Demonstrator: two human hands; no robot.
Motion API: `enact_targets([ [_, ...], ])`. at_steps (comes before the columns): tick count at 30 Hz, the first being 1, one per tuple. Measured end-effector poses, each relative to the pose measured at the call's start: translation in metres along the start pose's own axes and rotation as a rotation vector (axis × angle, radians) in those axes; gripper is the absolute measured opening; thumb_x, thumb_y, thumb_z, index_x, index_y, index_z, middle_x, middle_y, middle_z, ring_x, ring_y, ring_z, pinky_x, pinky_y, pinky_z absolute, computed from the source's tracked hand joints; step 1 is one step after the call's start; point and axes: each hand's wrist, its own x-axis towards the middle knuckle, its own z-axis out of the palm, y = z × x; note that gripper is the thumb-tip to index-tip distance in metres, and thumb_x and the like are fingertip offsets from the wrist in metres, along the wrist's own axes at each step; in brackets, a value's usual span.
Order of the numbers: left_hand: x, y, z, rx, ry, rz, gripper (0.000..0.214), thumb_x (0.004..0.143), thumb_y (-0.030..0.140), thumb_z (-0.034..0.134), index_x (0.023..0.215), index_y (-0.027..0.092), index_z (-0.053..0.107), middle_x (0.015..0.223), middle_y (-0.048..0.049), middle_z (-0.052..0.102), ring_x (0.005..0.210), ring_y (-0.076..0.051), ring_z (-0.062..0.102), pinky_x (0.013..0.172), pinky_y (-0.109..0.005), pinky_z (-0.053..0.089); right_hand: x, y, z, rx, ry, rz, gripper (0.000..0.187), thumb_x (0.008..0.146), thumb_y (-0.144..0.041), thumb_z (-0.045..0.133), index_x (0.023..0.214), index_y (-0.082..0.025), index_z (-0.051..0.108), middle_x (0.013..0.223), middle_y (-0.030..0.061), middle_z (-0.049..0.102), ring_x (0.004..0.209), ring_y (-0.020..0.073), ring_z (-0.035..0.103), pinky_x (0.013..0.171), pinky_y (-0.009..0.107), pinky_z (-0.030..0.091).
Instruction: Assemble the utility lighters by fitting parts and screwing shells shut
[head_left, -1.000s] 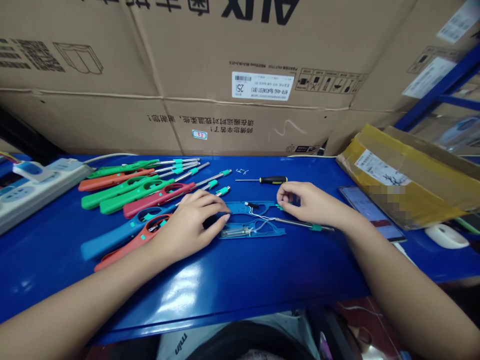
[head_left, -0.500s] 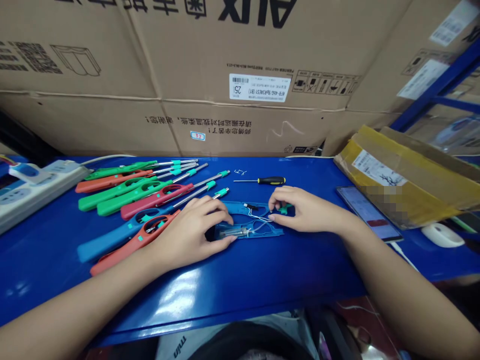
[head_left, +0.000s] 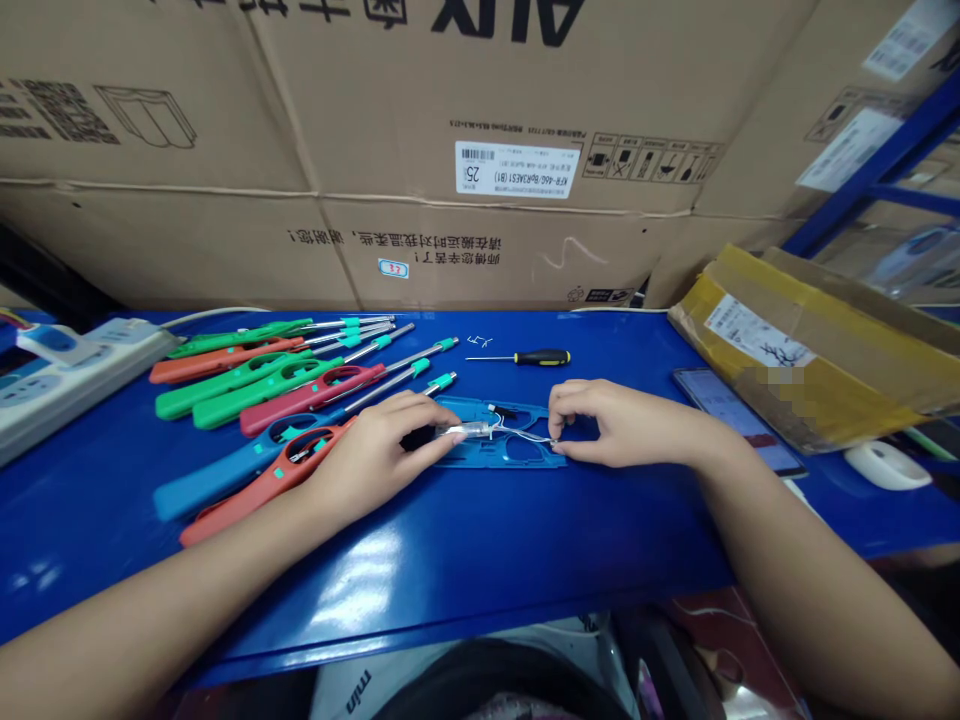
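Note:
Two blue lighter shell halves lie on the table, the far half and the near half. Above the near half, my left hand grips a clear fuel tank between thumb and fingers. Thin white wires and a tube run rightward from the tank. Their far end meets the pinched thumb and index finger of my right hand. A small black igniter-like part rests on the far half.
Several long-necked lighters lie in a fan at left, beside a power strip. A black-and-yellow screwdriver lies behind the shells. A phone, a mouse and a taped carton are at right; a large carton stands behind.
My left hand has taken hold of the clear tank and raised it from the near shell half. My right hand has closed on the wire and tube end, shifting slightly rightward and nearer.

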Motion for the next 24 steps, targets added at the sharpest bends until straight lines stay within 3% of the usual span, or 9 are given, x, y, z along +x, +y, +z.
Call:
enact_targets([
  [12, 0.000, 0.001, 0.003, -0.031, -0.032, 0.003, 0.018, 0.098, 0.031, 0.062, 0.109, 0.020, 0.071, 0.097, -0.0033, 0.069, 0.080, -0.014, 0.065, 0.076, -0.027, 0.054, -0.002, 0.001, -0.001, -0.008, 0.000, 0.028, 0.003, 0.087, -0.022, 0.066, 0.089, -0.021, 0.068, 0.099, 0.0032, 0.068, 0.090, 0.0188, 0.063, 0.081, 0.032, 0.048],
  [19, -0.001, 0.005, 0.006, -0.051, -0.027, 0.029, 0.020, 0.099, 0.025, 0.059, 0.115, 0.020, 0.069, 0.107, -0.0054, 0.066, 0.069, -0.009, 0.062, 0.069, -0.024, 0.055, 0.020, -0.004, 0.024, -0.086, 0.394, 0.008, 0.008, 0.094, -0.026, 0.062, 0.097, -0.021, 0.067, 0.103, 0.0064, 0.067, 0.104, 0.0226, 0.061, 0.092, 0.038, 0.045],
  [24, 0.000, 0.006, 0.006, -0.035, -0.011, 0.041, 0.019, 0.099, 0.023, 0.057, 0.113, 0.020, 0.070, 0.106, -0.0051, 0.067, 0.068, -0.009, 0.061, 0.068, -0.025, 0.055, 0.034, 0.002, 0.041, -0.110, 0.394, 0.028, 0.007, 0.094, -0.026, 0.064, 0.096, -0.021, 0.068, 0.100, 0.0059, 0.068, 0.103, 0.0231, 0.062, 0.091, 0.040, 0.044],
])
